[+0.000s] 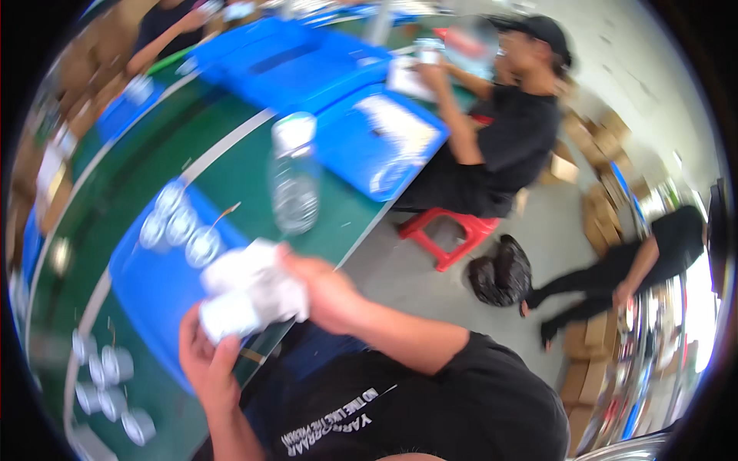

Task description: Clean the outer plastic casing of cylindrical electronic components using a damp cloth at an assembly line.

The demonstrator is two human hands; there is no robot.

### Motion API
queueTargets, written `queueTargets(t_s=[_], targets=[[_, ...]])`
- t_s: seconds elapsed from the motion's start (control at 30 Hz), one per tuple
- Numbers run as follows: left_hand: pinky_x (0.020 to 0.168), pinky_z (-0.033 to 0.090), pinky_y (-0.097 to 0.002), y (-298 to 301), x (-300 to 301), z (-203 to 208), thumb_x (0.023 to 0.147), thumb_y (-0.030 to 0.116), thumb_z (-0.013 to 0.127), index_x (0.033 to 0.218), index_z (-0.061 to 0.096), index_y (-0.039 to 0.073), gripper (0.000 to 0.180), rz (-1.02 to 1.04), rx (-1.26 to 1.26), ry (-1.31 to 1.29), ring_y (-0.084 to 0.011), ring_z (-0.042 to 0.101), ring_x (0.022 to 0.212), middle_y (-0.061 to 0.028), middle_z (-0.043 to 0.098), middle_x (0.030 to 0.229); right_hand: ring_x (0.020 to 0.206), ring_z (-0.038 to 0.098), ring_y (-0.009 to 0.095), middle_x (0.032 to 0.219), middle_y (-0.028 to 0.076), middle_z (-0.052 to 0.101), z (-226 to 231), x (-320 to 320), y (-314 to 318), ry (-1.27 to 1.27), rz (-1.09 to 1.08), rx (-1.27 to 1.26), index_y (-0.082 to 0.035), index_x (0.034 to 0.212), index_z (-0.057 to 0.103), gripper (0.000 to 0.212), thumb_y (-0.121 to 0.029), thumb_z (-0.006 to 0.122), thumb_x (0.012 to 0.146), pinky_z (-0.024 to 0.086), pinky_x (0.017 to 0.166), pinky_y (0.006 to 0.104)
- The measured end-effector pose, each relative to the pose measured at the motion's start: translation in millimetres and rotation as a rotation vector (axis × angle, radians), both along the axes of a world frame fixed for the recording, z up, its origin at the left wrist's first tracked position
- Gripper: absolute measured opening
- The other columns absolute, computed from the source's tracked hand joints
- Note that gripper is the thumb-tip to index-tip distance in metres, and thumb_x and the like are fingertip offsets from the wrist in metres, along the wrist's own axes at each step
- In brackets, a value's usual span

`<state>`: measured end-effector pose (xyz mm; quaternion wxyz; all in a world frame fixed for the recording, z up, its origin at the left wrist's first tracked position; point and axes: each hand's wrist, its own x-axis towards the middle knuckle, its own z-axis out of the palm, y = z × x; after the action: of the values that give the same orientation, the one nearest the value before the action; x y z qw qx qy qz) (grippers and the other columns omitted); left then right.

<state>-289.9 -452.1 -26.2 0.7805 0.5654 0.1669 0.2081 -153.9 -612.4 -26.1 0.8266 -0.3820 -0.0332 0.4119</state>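
My left hand (209,357) is closed around a small white cylindrical piece (229,316), its thumb and fingers on either side. My right hand (327,293) grips a crumpled white cloth (250,278), which is pressed up against the piece. Both hands are over the near edge of a blue tray (157,296). Several similar white round pieces (181,227) with thin wires rest at the tray's far end. A clear plastic bottle (295,192) with a white cap stands just beyond the hands. Motion blur hides finer detail.
More white pieces (113,365) lie on the green table (231,161) at the left. Larger blue bins (284,61) are at the back. A person in black (507,131) sits on a red stool (450,230) at the right; a black bag (500,273) is on the floor.
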Motion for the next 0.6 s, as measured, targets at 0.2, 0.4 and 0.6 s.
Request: queueTargets(t_s=[0.2,0.4,0.6], targets=[[0.090,0.052,-0.0305,-6.3,13.2,17.0,0.074,-0.004,0.079,0.126,0.049,-0.002,0.061,-0.038,-0.070,0.023,-0.0192,0.065,0.104,-0.0136,0.064,0.115,0.124,0.054,0.021,0.133,0.014,0.059,28.1,-13.9,-10.6,-0.604,-0.085,-0.165,0.004,0.138,0.049,0.058,-0.042,0.032,0.107,0.043,0.102,0.0371],[0.090,0.052,-0.0284,-8.4,2.7,16.5,0.071,-0.004,0.081,0.121,0.051,-0.001,0.058,0.008,0.000,-0.028,-0.0162,0.065,0.102,-0.0110,0.065,0.112,0.107,0.062,0.037,0.114,0.018,0.064,37.7,-15.9,18.8,-1.754,-0.036,-0.417,0.001,0.118,0.063,0.034,-0.024,0.057,0.096,0.048,0.093,0.0458],[0.091,0.053,-0.0292,7.3,-16.2,13.4,0.072,-0.005,0.079,0.124,0.052,-0.003,0.059,0.020,-0.085,0.094,-0.0180,0.065,0.105,-0.0127,0.065,0.114,0.107,0.062,0.037,0.121,0.019,0.062,38.3,-29.5,29.4,-1.796,-0.028,-0.310,0.005,0.119,0.058,0.037,-0.023,0.058,0.095,0.050,0.091,0.0425]])
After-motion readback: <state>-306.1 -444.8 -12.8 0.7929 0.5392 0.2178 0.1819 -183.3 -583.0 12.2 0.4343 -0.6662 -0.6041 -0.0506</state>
